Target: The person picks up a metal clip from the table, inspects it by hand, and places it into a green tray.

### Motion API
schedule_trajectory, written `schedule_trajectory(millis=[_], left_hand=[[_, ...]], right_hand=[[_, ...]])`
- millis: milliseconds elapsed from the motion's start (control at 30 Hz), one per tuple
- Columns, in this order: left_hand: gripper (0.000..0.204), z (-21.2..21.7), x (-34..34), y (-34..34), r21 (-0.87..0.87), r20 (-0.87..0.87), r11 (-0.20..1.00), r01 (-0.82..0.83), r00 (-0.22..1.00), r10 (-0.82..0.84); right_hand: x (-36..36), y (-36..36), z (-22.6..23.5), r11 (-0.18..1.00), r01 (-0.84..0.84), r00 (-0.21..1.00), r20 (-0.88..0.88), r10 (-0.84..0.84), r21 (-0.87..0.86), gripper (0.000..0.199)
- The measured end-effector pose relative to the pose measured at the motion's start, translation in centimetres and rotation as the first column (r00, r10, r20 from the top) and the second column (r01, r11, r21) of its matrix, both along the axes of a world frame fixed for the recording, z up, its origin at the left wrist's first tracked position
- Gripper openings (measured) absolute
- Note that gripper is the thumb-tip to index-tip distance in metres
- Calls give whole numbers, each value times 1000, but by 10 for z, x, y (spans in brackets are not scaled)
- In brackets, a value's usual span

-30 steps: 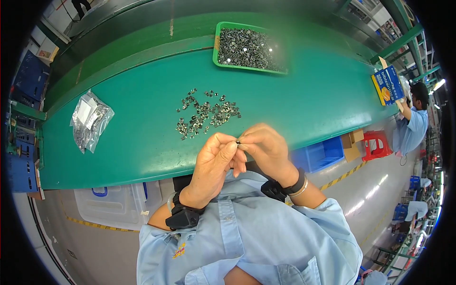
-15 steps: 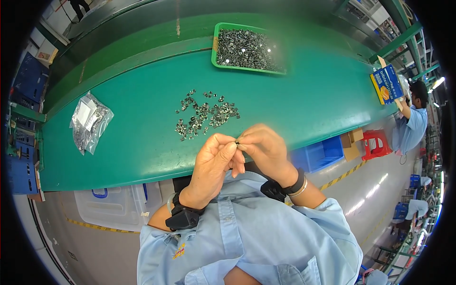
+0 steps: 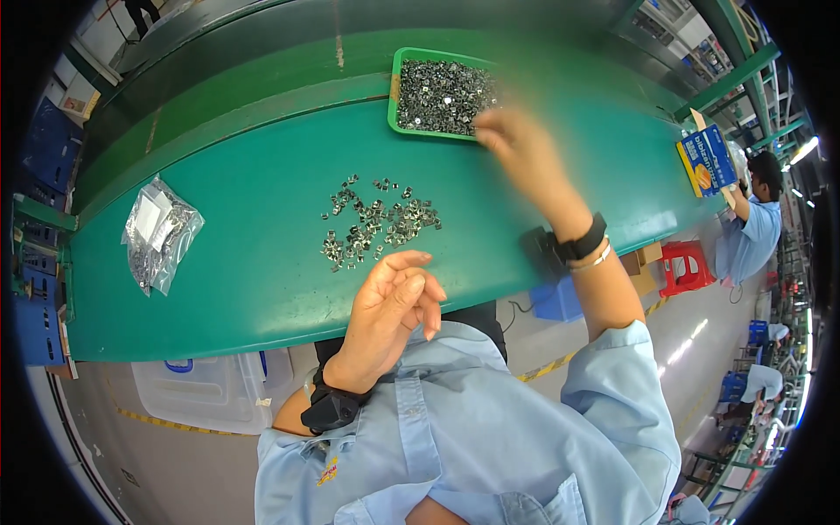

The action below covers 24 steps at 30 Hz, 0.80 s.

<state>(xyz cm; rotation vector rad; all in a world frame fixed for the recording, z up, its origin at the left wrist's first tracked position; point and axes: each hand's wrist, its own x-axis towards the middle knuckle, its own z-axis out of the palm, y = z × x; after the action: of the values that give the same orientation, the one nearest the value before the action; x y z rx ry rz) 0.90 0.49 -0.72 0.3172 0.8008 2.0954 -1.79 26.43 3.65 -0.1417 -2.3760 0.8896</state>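
Observation:
My left hand (image 3: 398, 297) hovers over the near edge of the green table (image 3: 245, 271), fingers loosely apart and nothing visible in them. Just beyond it lies a scattered pile of small metal parts (image 3: 376, 223). My right hand (image 3: 516, 144) is stretched out and blurred by motion, at the right near corner of a green tray (image 3: 393, 96) filled with several small metal parts. The blur hides whether its fingers hold anything. Both wrists wear black bands.
A clear plastic bag of parts (image 3: 157, 232) lies at the table's left. A blue box (image 3: 704, 162) stands at the right end, where a co-worker in blue (image 3: 752, 232) works beside a red stool (image 3: 687, 267). A clear bin (image 3: 201, 394) sits below the table.
My hands were together in front of my chest, pinching a small part. The right hand has swung out to the tray; the left has stayed and loosened its fingers.

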Motion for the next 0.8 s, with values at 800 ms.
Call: schedule_trajectory(millis=[800], left_hand=[[25,11,-10,16,-154,-39,987,-34,999,29]], right_hand=[[55,-54,-1,919,-394,909,152,389,2,13]])
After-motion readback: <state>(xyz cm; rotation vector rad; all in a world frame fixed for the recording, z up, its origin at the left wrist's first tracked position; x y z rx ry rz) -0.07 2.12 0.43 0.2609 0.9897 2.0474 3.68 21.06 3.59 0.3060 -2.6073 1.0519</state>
